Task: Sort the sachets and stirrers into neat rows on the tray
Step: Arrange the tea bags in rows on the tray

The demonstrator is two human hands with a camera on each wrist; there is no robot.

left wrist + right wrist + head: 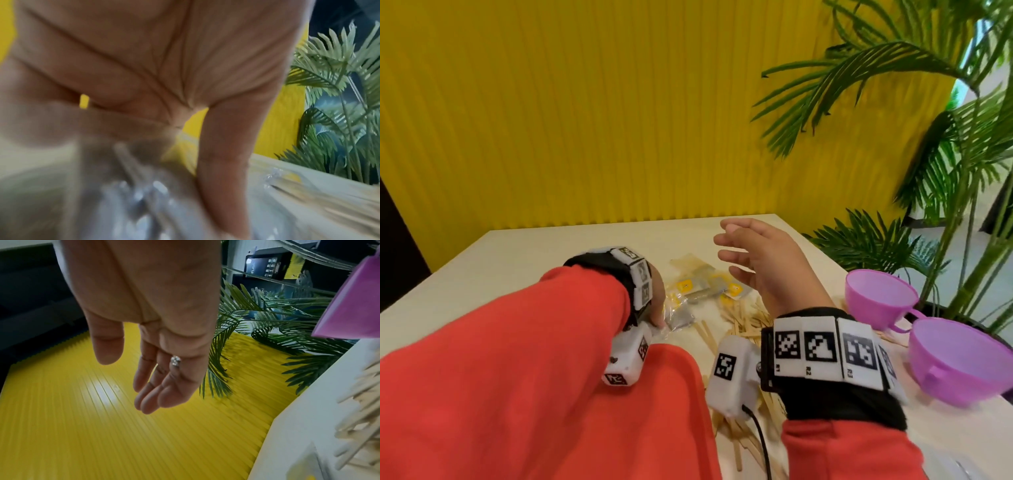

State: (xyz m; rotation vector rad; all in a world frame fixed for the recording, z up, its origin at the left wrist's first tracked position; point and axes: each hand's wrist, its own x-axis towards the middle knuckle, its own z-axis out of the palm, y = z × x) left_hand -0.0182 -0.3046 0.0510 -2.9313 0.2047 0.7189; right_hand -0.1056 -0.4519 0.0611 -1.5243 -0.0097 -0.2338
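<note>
Several clear sachets with yellow labels point(705, 284) lie in a loose heap on the pale table point(534, 253). My left hand point(655, 310) is down at the heap's near edge and pinches a clear sachet point(681, 318). In the blurred left wrist view the thumb point(216, 162) presses onto the crinkled sachet point(144, 203) with the fingers curled beside it. A pile of wooden stirrers point(746, 325) spreads under my right wrist and shows as stirrers point(359, 410) at the frame's right edge. My right hand point(750, 257) hovers above the sachets, fingers point(164, 378) straight, holding nothing. No tray is clearly visible.
Two purple plastic cups point(880, 298) point(962, 363) stand at the table's right edge; one cup point(353, 305) shows in the right wrist view. A palm plant point(945, 171) rises beyond them. A ribbed yellow wall point(619, 120) backs the table.
</note>
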